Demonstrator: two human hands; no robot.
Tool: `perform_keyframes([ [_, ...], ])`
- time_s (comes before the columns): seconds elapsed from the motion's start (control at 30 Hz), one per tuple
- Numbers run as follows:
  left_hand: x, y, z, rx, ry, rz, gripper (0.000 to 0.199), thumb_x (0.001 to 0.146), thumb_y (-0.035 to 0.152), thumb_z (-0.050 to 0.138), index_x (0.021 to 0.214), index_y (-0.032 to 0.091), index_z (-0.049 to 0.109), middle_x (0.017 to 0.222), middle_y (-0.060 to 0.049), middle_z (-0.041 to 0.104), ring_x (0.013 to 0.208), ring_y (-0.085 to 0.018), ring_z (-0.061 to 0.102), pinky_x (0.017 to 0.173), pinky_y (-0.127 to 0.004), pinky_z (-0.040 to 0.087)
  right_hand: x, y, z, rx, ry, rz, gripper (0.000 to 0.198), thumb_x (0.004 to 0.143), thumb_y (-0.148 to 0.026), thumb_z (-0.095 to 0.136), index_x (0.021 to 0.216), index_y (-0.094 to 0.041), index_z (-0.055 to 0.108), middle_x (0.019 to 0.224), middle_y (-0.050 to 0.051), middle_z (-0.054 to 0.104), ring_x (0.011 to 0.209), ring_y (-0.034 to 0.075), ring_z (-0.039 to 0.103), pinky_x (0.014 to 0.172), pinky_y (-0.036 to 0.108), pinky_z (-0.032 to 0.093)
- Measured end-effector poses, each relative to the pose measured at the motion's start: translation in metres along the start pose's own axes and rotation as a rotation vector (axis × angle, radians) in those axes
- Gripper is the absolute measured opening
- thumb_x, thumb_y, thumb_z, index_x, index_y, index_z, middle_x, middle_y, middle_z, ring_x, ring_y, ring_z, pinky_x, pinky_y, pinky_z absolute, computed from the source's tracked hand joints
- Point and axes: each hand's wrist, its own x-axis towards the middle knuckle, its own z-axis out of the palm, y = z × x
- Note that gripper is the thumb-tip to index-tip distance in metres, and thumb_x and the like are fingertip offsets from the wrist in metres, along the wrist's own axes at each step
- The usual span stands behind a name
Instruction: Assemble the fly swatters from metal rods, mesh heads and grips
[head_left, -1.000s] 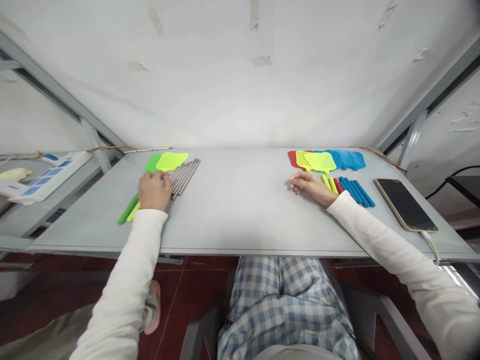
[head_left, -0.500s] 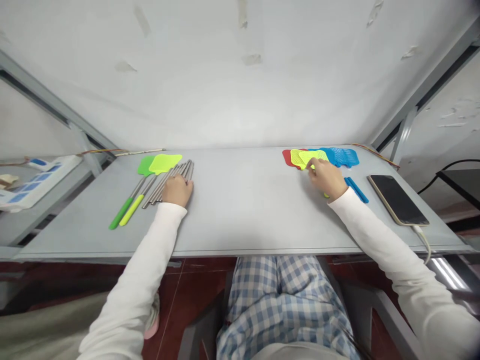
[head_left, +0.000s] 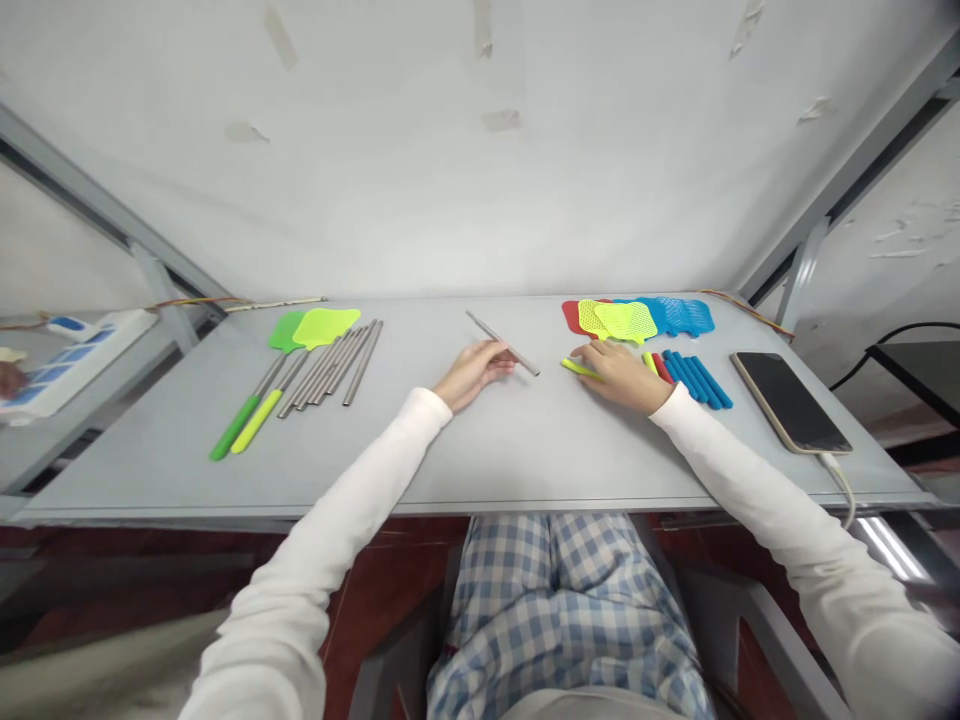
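Note:
Over the middle of the table, my left hand (head_left: 478, 373) is closed on a thin metal tube (head_left: 517, 358), which slants down to the right. My right hand (head_left: 619, 373) is closed around a yellow handle grip (head_left: 576, 368), whose end points left toward the tube but stays apart from it. Behind the right hand lie overlapping fly swatter heads: yellow (head_left: 626, 320), red (head_left: 571, 317) and blue (head_left: 686, 315). Beside its wrist is a row of blue grips (head_left: 701, 380), with a red grip (head_left: 661, 367) and another yellow grip (head_left: 649, 362).
Several metal tubes (head_left: 337, 365) lie at the left, beside a green fly swatter (head_left: 244, 415) and a yellow fly swatter (head_left: 259, 420). A phone (head_left: 791, 400) with a cable is at the right. A power strip (head_left: 82, 365) sits past the left edge, near another person's hand (head_left: 10, 379).
My left hand has moved right from the tube pile, carrying one tube to the middle. My right hand has come left and toward me from the swatter heads, now with a yellow grip.

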Motion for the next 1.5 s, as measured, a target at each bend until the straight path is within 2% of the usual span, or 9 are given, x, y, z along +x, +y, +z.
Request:
perform_keyframes([
  [0.13, 0.013, -0.013, 0.017, -0.157, -0.046, 0.046, 0.011, 0.077, 0.019, 0.068, 0.08, 0.014, 0.059, 0.081, -0.005, 0.07, 0.084, -0.016, 0.071, 0.095, -0.035, 0.051, 0.0, 0.006, 0.003, -0.012, 0.033, 0.069, 0.02, 0.094, -0.029, 0.051, 0.101, -0.016, 0.065, 0.103, 0.014, 0.066, 0.097, 0.027, 0.061, 0.082, 0.036, 0.041],
  [0.37, 0.014, -0.017, 0.012, -0.235, -0.006, 0.086, 0.012, 0.078, 0.018, 0.066, 0.082, 0.016, 0.055, 0.081, -0.003, 0.07, 0.087, -0.016, 0.072, 0.102, -0.037, 0.047, 0.003, 0.0, -0.002, 0.045, 0.127, 0.129, 0.026, 0.098, -0.026, 0.042, 0.111, -0.017, 0.064, 0.106, 0.012, 0.07, 0.095, 0.027, 0.06, 0.082, 0.037, 0.039],
  [0.63, 0.011, -0.017, 0.015, -0.248, -0.028, 0.099, 0.016, 0.077, 0.017, 0.066, 0.086, 0.017, 0.053, 0.081, -0.002, 0.07, 0.087, -0.018, 0.073, 0.101, -0.038, 0.048, 0.003, -0.006, -0.002, 0.009, 0.184, 0.094, 0.031, 0.1, -0.029, 0.039, 0.115, -0.019, 0.065, 0.11, 0.012, 0.069, 0.097, 0.027, 0.058, 0.085, 0.039, 0.038],
  [0.83, 0.005, -0.014, 0.018, -0.182, -0.073, 0.117, 0.02, 0.078, 0.02, 0.071, 0.088, 0.018, 0.054, 0.087, -0.001, 0.07, 0.095, -0.018, 0.072, 0.101, -0.036, 0.048, 0.002, -0.009, -0.003, 0.072, 0.222, 0.076, 0.032, 0.1, -0.037, 0.042, 0.114, -0.022, 0.065, 0.108, 0.01, 0.069, 0.099, 0.026, 0.058, 0.085, 0.039, 0.038],
  [1.0, -0.001, -0.013, 0.022, -0.007, -0.217, 0.099, 0.031, 0.075, 0.031, 0.079, 0.093, 0.017, 0.058, 0.097, -0.004, 0.071, 0.096, -0.021, 0.072, 0.092, -0.037, 0.053, 0.003, -0.021, 0.0, 0.18, 0.276, 0.028, 0.031, 0.099, -0.039, 0.044, 0.11, -0.023, 0.068, 0.1, 0.009, 0.069, 0.096, 0.024, 0.06, 0.086, 0.038, 0.04],
  [1.23, -0.002, -0.014, 0.024, 0.027, -0.26, 0.114, 0.039, 0.073, 0.041, 0.081, 0.092, 0.017, 0.056, 0.104, -0.009, 0.072, 0.096, -0.023, 0.072, 0.083, -0.034, 0.055, 0.004, -0.024, -0.003, 0.23, 0.312, -0.036, 0.032, 0.099, -0.041, 0.044, 0.109, -0.02, 0.066, 0.1, 0.009, 0.069, 0.096, 0.023, 0.06, 0.09, 0.036, 0.04],
  [1.3, -0.002, -0.015, 0.024, 0.005, -0.253, 0.119, 0.039, 0.075, 0.043, 0.078, 0.093, 0.018, 0.054, 0.106, -0.01, 0.072, 0.1, -0.022, 0.071, 0.085, -0.033, 0.054, 0.005, -0.018, -0.007, 0.189, 0.296, 0.011, 0.036, 0.099, -0.044, 0.041, 0.114, -0.02, 0.063, 0.109, 0.011, 0.068, 0.103, 0.025, 0.059, 0.093, 0.038, 0.039],
  [1.4, -0.002, -0.014, 0.022, -0.079, -0.21, 0.131, 0.039, 0.079, 0.047, 0.074, 0.093, 0.02, 0.05, 0.1, -0.008, 0.073, 0.1, -0.022, 0.07, 0.086, -0.034, 0.053, 0.005, 0.0, -0.004, 0.041, 0.303, 0.177, 0.046, 0.098, -0.046, 0.04, 0.128, -0.014, 0.055, 0.127, 0.018, 0.06, 0.116, 0.032, 0.052, 0.096, 0.044, 0.038],
  [1.5, -0.001, -0.009, 0.02, -0.148, -0.14, 0.136, 0.039, 0.082, 0.052, 0.069, 0.093, 0.022, 0.046, 0.084, 0.0, 0.068, 0.085, -0.017, 0.071, 0.082, -0.032, 0.053, 0.003, 0.022, 0.007, -0.134, 0.298, 0.368, 0.055, 0.093, -0.041, 0.045, 0.136, -0.006, 0.047, 0.135, 0.027, 0.052, 0.121, 0.04, 0.046, 0.095, 0.05, 0.037],
])
